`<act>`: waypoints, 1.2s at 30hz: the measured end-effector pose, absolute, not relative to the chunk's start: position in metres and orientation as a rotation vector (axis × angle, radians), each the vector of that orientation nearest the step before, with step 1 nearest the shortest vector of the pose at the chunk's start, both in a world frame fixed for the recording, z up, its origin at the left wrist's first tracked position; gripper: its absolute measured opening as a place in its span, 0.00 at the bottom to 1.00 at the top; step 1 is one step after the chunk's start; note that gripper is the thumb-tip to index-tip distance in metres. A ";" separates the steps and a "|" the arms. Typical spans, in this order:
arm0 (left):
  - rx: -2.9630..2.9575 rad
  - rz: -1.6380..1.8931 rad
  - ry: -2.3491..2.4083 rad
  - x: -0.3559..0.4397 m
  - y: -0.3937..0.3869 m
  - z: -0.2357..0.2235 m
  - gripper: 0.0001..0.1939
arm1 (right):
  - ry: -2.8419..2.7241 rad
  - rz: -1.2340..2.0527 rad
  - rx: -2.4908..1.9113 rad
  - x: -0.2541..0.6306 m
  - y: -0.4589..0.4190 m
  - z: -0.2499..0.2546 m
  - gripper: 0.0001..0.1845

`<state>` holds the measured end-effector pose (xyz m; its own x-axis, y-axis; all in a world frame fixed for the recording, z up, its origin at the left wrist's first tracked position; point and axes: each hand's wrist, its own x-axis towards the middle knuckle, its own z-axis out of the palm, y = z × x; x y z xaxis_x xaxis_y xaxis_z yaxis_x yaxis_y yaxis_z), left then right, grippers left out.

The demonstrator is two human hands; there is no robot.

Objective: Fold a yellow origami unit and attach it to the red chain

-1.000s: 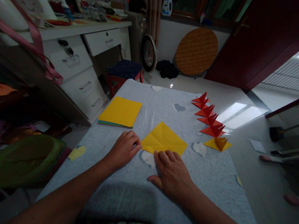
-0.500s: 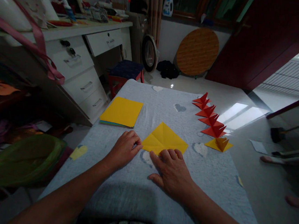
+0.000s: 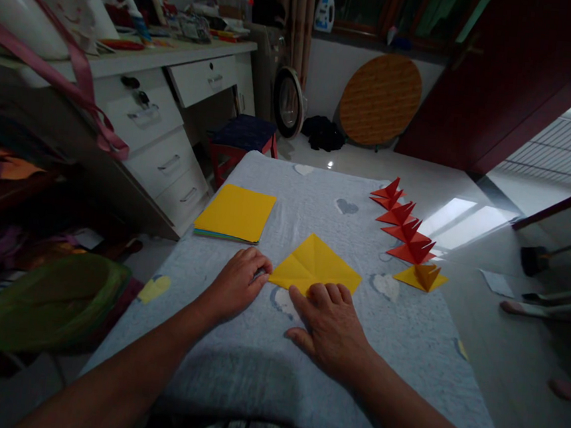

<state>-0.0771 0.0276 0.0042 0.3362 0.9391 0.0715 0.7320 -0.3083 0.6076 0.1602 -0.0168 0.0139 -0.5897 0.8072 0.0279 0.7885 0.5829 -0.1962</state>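
A folded yellow paper (image 3: 317,265) lies flat on the grey cloth-covered table (image 3: 271,373). My left hand (image 3: 235,283) is curled at the paper's left corner, fingertips touching it. My right hand (image 3: 330,323) lies flat, fingers spread, pressing on the paper's near edge. Neither hand lifts the paper off the table.
A stack of yellow sheets (image 3: 236,212) lies at the far left of the table. Several red folded pieces (image 3: 401,219) and one yellow folded piece (image 3: 420,276) line the right edge. A white desk with drawers (image 3: 168,124) stands on the left, with a red stool (image 3: 240,141) beyond.
My right hand has slid a little forward onto the paper's near edge. The left hand stays at the left corner.
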 end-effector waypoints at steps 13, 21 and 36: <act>2.126 0.527 1.374 -0.075 0.033 0.004 0.02 | -2.227 0.306 -1.448 0.168 -0.010 -0.002 0.27; 2.188 0.534 1.327 -0.076 0.035 0.003 0.03 | -1.818 0.482 -1.638 0.181 0.001 -0.015 0.41; 2.159 0.477 1.333 -0.078 0.037 0.006 0.02 | -2.057 0.501 -1.671 0.184 0.007 -0.005 0.12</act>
